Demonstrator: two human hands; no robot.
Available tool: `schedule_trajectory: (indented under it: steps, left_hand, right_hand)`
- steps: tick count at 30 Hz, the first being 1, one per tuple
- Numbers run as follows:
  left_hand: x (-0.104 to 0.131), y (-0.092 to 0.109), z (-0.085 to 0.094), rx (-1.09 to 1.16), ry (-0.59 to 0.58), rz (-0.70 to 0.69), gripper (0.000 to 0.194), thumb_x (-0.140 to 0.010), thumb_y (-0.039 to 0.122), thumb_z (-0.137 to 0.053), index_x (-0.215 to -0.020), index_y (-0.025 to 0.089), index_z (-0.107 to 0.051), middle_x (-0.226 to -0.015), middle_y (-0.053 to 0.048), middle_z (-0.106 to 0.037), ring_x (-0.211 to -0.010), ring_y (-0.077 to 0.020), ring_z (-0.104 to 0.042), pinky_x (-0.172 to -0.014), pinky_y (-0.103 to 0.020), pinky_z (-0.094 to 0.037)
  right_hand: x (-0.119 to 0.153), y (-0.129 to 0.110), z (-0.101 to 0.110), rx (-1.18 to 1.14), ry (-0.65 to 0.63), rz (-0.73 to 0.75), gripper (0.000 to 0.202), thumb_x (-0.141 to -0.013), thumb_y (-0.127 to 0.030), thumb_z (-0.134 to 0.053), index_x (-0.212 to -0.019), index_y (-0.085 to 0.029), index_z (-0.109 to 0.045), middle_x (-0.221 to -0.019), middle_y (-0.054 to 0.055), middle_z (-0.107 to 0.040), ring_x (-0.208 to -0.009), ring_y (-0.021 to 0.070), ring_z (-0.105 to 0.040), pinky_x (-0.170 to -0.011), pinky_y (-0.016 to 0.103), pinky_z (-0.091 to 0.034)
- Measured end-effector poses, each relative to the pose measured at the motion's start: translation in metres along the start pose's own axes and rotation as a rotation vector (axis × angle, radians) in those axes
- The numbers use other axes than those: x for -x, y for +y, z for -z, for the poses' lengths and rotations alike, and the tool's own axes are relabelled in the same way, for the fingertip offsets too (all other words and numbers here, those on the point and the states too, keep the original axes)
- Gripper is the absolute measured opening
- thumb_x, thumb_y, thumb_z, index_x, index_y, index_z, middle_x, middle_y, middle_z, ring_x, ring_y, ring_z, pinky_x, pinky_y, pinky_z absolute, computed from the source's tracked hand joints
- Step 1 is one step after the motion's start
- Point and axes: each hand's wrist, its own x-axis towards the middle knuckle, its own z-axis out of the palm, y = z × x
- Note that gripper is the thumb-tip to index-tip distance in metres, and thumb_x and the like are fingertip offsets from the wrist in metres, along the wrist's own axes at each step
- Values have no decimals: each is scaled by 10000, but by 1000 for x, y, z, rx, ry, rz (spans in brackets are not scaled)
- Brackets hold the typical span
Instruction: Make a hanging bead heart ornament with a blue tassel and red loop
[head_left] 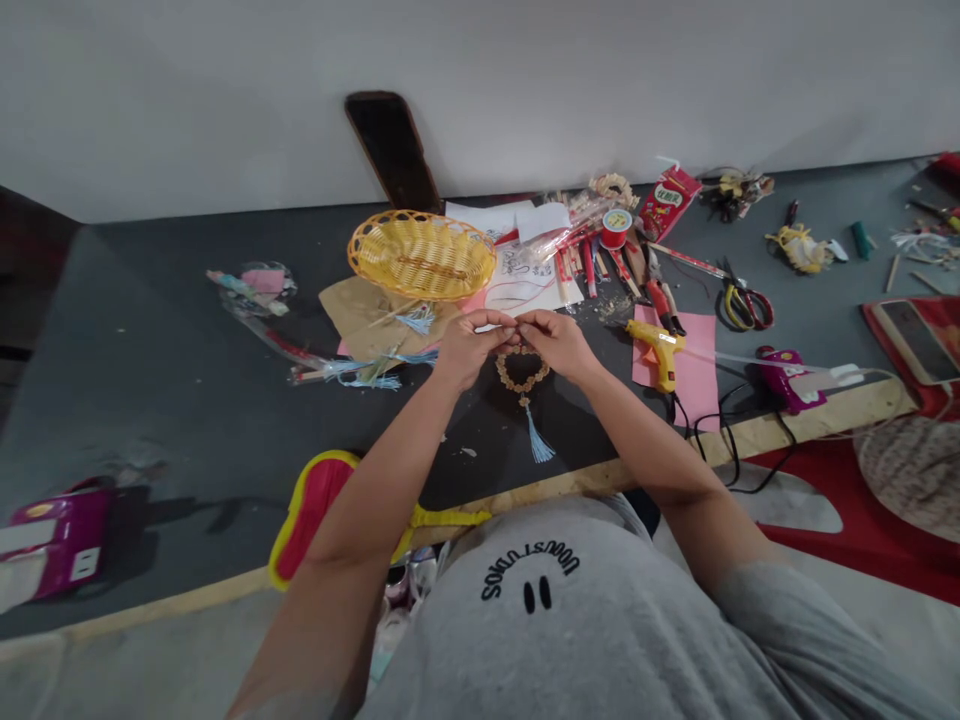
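Note:
Both hands come together over the table at the middle of the head view. My left hand (472, 345) is closed in a pinch, its fingertips against those of my right hand (551, 340), which also pinches. Just below the fingers is a heart-shaped beaded ornament (523, 385) in brown, with a light blue tassel (538, 437) at its lower end. The top of the ornament is hidden behind the fingertips, where both hands seem to grip it; any thread there is too fine to see.
A yellow woven basket (421, 255) stands beyond my left hand, near a phone (394, 150) leaning on the wall. To the right lie a yellow glue gun (661, 352) on pink paper, scissors (742, 300), a red thread spool (616, 229) and a drink carton (669, 203). Cables cross the table's front edge.

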Motion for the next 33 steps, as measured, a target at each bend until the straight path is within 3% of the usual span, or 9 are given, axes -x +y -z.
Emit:
schedule_trajectory:
  steps: [8,11,16,22,26,33]
  left_hand:
    - [1,4,0,-15,-37,48,413,-453,355,-916,-733,127,-715,-640,-14,-686,-612,-141,-673,-567,-234,-526]
    - [2,3,1,-45,-42,27,393,-460,349,-908,-728,125,-727,-634,-24,-690,-606,-148,-668,-532,-228,-499]
    - [0,-2,3,-34,-23,29,399,-475,352,-903,-757,127,-735,-605,-18,-682,-606,-154,-672,-523,-222,-484]
    - [-2,-3,3,8,-23,40,381,-469,323,-907,-753,141,-728,-601,-17,-683,-576,-139,-659,-479,-199,-449]
    - [-1,-3,2,19,-27,50,387,-448,313,-919,-741,144,-731,-578,-10,-677,-523,-115,-622,-434,-176,-410]
    - [2,1,1,33,-61,51,440,-488,390,-923,-798,138,-738,-642,-12,-697,-567,-110,-631,-559,-222,-528]
  right_hand:
    - [-4,-5,9,7,-152,-11,209,-817,-349,-597,-834,-153,-669,-721,-1,-667,-619,95,-518,-584,224,-392]
    - [-3,-6,10,121,-123,13,191,-812,-322,-572,-788,-156,-662,-672,-16,-633,-588,92,-483,-555,223,-351]
    - [-2,-5,12,242,-5,51,171,-804,-278,-541,-825,-160,-663,-685,-12,-637,-608,109,-517,-593,236,-385]
    - [-4,-2,11,125,-127,45,219,-837,-338,-559,-888,-161,-677,-749,11,-684,-638,122,-557,-624,248,-430]
    - [-3,-4,9,139,-130,67,197,-841,-332,-563,-828,-165,-667,-741,9,-692,-629,113,-542,-603,237,-408]
    - [1,-11,5,244,14,57,149,-794,-278,-540,-768,-165,-633,-686,-14,-644,-604,103,-485,-590,235,-371]
